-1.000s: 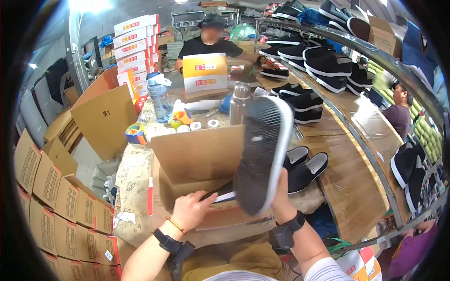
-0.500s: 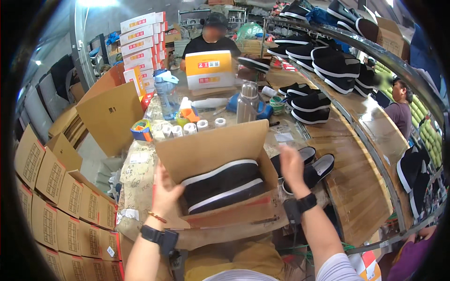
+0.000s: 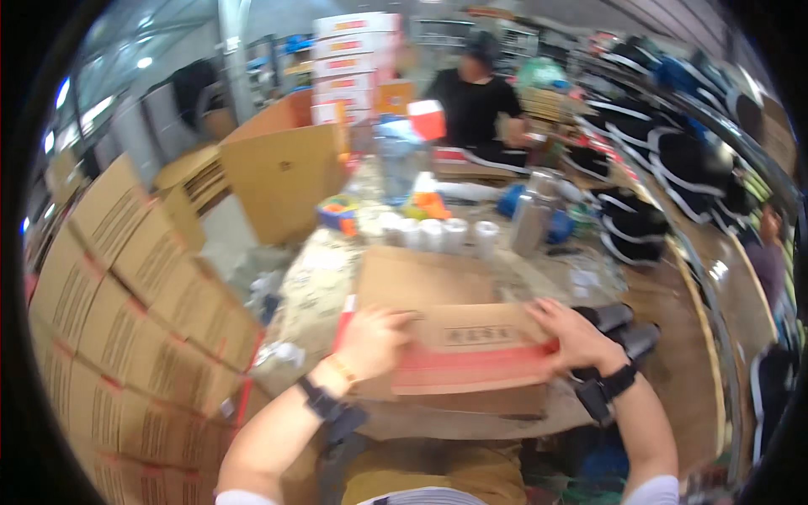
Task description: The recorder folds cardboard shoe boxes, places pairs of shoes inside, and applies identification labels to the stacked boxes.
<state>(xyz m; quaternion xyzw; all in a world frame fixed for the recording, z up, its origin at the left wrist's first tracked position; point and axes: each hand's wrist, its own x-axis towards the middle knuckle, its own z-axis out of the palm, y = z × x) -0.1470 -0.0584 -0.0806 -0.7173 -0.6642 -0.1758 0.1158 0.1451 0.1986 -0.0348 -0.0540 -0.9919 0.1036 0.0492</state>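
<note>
The left grip [image 3: 374,341] is closed on the left end of a brown box [image 3: 475,328], its fingers bent at the edge; blur hides exactly how they lie. The right grip [image 3: 581,337] holds the opposite end, fingers spread over the edge and thumb lower down on the near side. The box sits between the 2 grips on the worktop [image 3: 316,282]. Its near panel, framed by the grips, has a red band and a dark printed label; a plain brown part rises just beyond.

Each wrist behind the grips carries 1 black device, and a bracelet [image 3: 341,369] circles the left wrist.

Just right of the right grip are 2 dark shoes [image 3: 635,337], partly hidden by the hand. Beyond the grips runs a row of white rolls [image 3: 455,233], with a tape dispenser [image 3: 339,216] at its left. Past the rolls stand a blue bottle [image 3: 398,160] on the left grip's side and a flask [image 3: 532,215] nearer the right grip's side.

Left of the left grip, brown cartons [image 3: 139,328] are stacked. Farther off to the right of the right grip, black shoes with white soles fill a rack [image 3: 715,282]. Well beyond both grips is 1 co-worker [image 3: 480,101] in a black top.
</note>
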